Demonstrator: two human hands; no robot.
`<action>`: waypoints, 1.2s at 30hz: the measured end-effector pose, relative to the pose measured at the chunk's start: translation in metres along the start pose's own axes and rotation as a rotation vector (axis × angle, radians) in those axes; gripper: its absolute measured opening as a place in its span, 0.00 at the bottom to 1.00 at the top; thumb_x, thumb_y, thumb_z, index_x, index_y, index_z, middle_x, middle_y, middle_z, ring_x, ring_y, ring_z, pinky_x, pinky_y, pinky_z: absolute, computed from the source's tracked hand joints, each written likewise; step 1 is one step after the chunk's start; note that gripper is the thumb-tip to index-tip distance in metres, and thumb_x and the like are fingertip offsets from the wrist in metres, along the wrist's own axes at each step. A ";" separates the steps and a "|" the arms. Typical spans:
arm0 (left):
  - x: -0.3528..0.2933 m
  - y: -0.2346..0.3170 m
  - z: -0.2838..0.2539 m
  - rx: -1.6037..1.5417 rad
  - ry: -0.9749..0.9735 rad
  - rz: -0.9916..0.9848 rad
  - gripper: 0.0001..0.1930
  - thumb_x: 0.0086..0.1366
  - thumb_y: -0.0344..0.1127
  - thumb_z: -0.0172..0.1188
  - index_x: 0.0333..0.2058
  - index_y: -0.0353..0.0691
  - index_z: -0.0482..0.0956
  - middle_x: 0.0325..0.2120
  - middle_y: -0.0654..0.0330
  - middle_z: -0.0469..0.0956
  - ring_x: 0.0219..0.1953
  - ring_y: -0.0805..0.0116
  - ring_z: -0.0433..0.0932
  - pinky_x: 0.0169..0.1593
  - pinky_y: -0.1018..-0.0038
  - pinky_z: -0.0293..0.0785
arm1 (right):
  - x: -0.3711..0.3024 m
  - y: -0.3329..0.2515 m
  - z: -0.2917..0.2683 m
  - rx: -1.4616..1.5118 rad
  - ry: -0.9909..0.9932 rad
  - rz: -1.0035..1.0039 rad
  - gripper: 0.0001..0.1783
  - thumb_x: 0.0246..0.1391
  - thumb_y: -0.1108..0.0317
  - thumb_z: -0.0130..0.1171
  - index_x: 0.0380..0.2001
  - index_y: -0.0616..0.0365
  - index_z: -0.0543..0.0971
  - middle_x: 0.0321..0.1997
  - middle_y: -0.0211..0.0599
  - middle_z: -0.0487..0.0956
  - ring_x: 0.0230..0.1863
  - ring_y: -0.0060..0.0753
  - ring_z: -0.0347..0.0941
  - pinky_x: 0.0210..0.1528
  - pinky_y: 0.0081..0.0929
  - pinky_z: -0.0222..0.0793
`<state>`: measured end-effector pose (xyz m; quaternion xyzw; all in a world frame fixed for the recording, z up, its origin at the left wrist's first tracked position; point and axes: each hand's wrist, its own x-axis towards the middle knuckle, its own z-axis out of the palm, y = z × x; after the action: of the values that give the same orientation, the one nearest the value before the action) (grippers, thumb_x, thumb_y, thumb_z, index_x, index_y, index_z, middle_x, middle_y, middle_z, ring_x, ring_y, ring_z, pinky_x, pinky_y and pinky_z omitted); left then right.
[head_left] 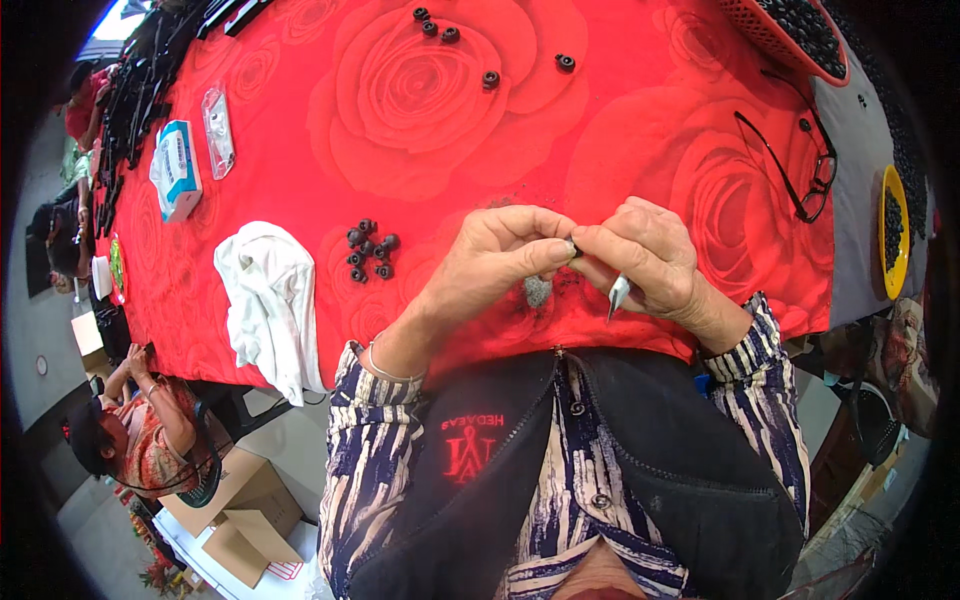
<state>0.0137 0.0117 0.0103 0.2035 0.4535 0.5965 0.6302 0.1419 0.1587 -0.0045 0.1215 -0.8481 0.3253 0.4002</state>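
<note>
My left hand (510, 250) is closed, thumb and fingertips pinching a small black piece (575, 250) that is mostly hidden. Against it press the fingers of my right hand (645, 255), which is curled round a small pale pointed tool, perhaps a blade (618, 293). Its tip sticks out below the palm and points toward me. Under my hands a little heap of grey shavings (538, 291) lies on the red rose-patterned tablecloth (400, 150). To the left sits a cluster of small black round parts (368, 248); a few more black parts (450, 34) lie at the far side.
A crumpled white cloth (268, 300), a tissue pack (177, 170) and a clear plastic case (218, 130) lie left. Black-framed glasses (815, 185), a red basket (835, 75) of black parts and a yellow bowl (888, 285) are right. Another person (150, 430) sits at the left edge.
</note>
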 end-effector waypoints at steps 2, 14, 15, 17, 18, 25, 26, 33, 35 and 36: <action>-0.001 -0.001 0.000 0.019 0.013 0.014 0.12 0.60 0.34 0.57 0.39 0.32 0.75 0.25 0.66 0.75 0.24 0.83 0.70 0.27 0.86 0.68 | 0.000 0.000 0.001 0.017 0.013 -0.021 0.19 0.34 0.75 0.65 0.35 0.65 0.76 0.19 0.31 0.68 0.15 0.26 0.62 0.15 0.24 0.55; -0.003 0.001 0.002 0.012 0.018 0.059 0.11 0.61 0.32 0.56 0.39 0.31 0.74 0.30 0.65 0.75 0.29 0.84 0.70 0.30 0.86 0.67 | 0.000 0.002 0.006 -0.005 0.086 -0.001 0.17 0.37 0.75 0.63 0.35 0.66 0.75 0.18 0.30 0.66 0.15 0.25 0.62 0.15 0.23 0.54; -0.003 -0.001 0.002 0.017 0.023 0.096 0.11 0.61 0.32 0.56 0.40 0.31 0.74 0.30 0.65 0.75 0.29 0.84 0.70 0.31 0.86 0.67 | 0.000 0.002 0.005 -0.005 0.086 0.000 0.17 0.37 0.75 0.63 0.35 0.66 0.75 0.18 0.30 0.66 0.15 0.25 0.62 0.15 0.23 0.54; -0.004 0.003 0.003 0.046 0.022 0.080 0.11 0.61 0.32 0.56 0.40 0.31 0.74 0.30 0.66 0.75 0.29 0.84 0.70 0.30 0.86 0.67 | 0.002 0.001 0.001 0.037 -0.035 -0.023 0.22 0.35 0.81 0.64 0.40 0.67 0.74 0.22 0.32 0.68 0.16 0.25 0.61 0.15 0.23 0.55; -0.005 0.004 0.003 0.075 0.021 0.064 0.11 0.61 0.32 0.55 0.40 0.31 0.74 0.30 0.66 0.75 0.29 0.84 0.70 0.30 0.86 0.67 | 0.002 0.001 0.001 0.038 -0.035 -0.022 0.22 0.35 0.81 0.64 0.40 0.67 0.74 0.22 0.32 0.68 0.16 0.25 0.61 0.15 0.23 0.55; -0.003 -0.001 0.007 -0.040 0.034 0.025 0.11 0.62 0.32 0.55 0.40 0.32 0.74 0.30 0.66 0.74 0.27 0.85 0.69 0.30 0.86 0.67 | -0.005 0.004 0.000 -0.120 0.006 -0.118 0.27 0.21 0.73 0.55 0.35 0.68 0.76 0.17 0.28 0.63 0.15 0.22 0.60 0.14 0.22 0.51; -0.002 -0.002 0.008 -0.044 0.044 0.042 0.10 0.62 0.32 0.55 0.40 0.32 0.74 0.30 0.66 0.74 0.28 0.85 0.69 0.30 0.86 0.67 | -0.005 0.004 0.000 -0.135 0.014 -0.127 0.27 0.20 0.73 0.55 0.35 0.68 0.76 0.17 0.28 0.63 0.15 0.22 0.59 0.14 0.21 0.51; -0.002 -0.007 0.011 -0.086 0.105 0.084 0.09 0.61 0.30 0.55 0.39 0.33 0.74 0.30 0.66 0.74 0.30 0.83 0.70 0.33 0.85 0.67 | -0.004 0.003 -0.001 -0.140 0.017 -0.116 0.25 0.20 0.72 0.54 0.33 0.67 0.76 0.16 0.28 0.63 0.15 0.23 0.60 0.14 0.21 0.50; 0.001 -0.008 0.011 -0.074 0.097 0.133 0.09 0.61 0.29 0.55 0.39 0.33 0.74 0.30 0.66 0.74 0.31 0.83 0.70 0.33 0.85 0.67 | -0.006 0.005 -0.003 -0.105 -0.042 -0.103 0.20 0.24 0.72 0.58 0.29 0.66 0.75 0.16 0.29 0.63 0.15 0.24 0.60 0.15 0.22 0.52; 0.002 -0.008 0.011 -0.061 0.093 0.184 0.08 0.61 0.29 0.54 0.39 0.33 0.74 0.31 0.67 0.73 0.31 0.83 0.69 0.34 0.85 0.67 | -0.005 0.005 -0.003 -0.110 -0.043 -0.101 0.20 0.24 0.72 0.58 0.29 0.66 0.75 0.16 0.29 0.63 0.15 0.24 0.60 0.15 0.22 0.52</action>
<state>0.0270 0.0153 0.0084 0.1972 0.4433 0.6742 0.5568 0.1447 0.1642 -0.0092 0.1488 -0.8659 0.2551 0.4037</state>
